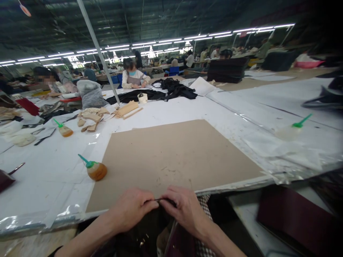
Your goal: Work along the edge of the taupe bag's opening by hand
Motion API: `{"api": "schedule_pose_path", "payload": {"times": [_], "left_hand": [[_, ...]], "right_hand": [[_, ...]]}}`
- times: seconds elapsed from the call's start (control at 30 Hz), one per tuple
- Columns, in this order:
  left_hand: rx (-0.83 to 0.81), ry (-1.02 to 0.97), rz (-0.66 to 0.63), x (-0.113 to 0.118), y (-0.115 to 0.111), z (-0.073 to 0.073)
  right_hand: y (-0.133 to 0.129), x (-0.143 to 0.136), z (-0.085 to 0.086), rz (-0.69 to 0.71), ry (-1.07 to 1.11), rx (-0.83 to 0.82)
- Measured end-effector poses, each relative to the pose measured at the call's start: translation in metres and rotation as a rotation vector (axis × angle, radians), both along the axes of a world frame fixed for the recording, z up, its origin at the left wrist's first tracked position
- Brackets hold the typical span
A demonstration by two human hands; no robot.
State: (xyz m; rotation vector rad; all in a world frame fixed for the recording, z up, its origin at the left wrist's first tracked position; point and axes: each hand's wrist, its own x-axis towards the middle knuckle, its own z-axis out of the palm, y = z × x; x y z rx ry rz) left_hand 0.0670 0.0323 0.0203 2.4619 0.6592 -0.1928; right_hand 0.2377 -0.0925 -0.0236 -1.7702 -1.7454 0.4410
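Head view: dark strip (160, 200) between both grips

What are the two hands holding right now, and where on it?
Left hand and right hand pinch a thin dark strip between fingertips, one at each end, at the brown cardboard sheet's near edge.

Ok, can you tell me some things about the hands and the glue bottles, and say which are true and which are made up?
1. Both hands, left hand and right hand, pinch a thin dark piece between them. True.
2. The brown board has scissors lying on it. False: it is bare.
3. The nearest glue bottle has a green nozzle. True.
4. That bottle stands right of the hands. False: it is to their left.
5. Black fabric lies far across the table. True.
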Motion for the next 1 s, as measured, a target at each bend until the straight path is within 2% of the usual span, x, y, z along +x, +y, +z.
{"api": "schedule_pose_path", "payload": {"times": [0.07, 0.17, 0.27, 0.33, 0.4, 0.5, 0.63, 0.77, 0.83, 0.87, 0.9, 1.0], "left_hand": [[0.002, 0.032, 0.027, -0.015, 0.003, -0.006], [-0.041, 0.071, 0.108, -0.052, 0.006, -0.010], [-0.104, 0.084, 0.206, -0.082, 0.006, -0.004], [-0.135, 0.131, 0.220, -0.086, 0.005, 0.007], [-0.139, 0.163, 0.191, -0.074, 0.004, 0.018], [-0.119, 0.075, 0.154, -0.037, 0.003, 0.027], [-0.213, -0.012, 0.009, 0.008, 0.004, 0.014], [-0.246, -0.013, 0.018, 0.020, 0.007, -0.003], [-0.262, -0.005, 0.042, 0.021, 0.009, -0.007], [-0.274, -0.005, 0.041, 0.022, 0.008, -0.007], [-0.287, -0.009, 0.030, 0.023, 0.007, -0.007], [-0.335, -0.016, -0.052, 0.031, 0.002, -0.003]], "right_hand": [[0.000, 0.002, -0.001, 0.010, 0.023, -0.003], [0.001, 0.003, -0.002, 0.035, 0.063, -0.009], [0.005, 0.002, -0.002, 0.061, 0.098, -0.012], [0.007, -0.002, -0.001, 0.073, 0.113, -0.011], [0.009, -0.007, 0.000, 0.074, 0.125, -0.006], [0.012, -0.014, 0.003, 0.070, 0.154, 0.008], [0.008, -0.001, 0.009, 0.024, 0.224, 0.020], [-0.026, 0.011, 0.020, -0.139, 0.248, 0.093], [-0.050, -0.004, 0.018, -0.186, 0.196, 0.135], [-0.061, -0.017, 0.015, -0.149, 0.134, 0.134], [-0.071, -0.032, 0.009, -0.134, 0.049, 0.218], [-0.091, -0.071, -0.012, -0.233, -0.145, 0.191]]}}
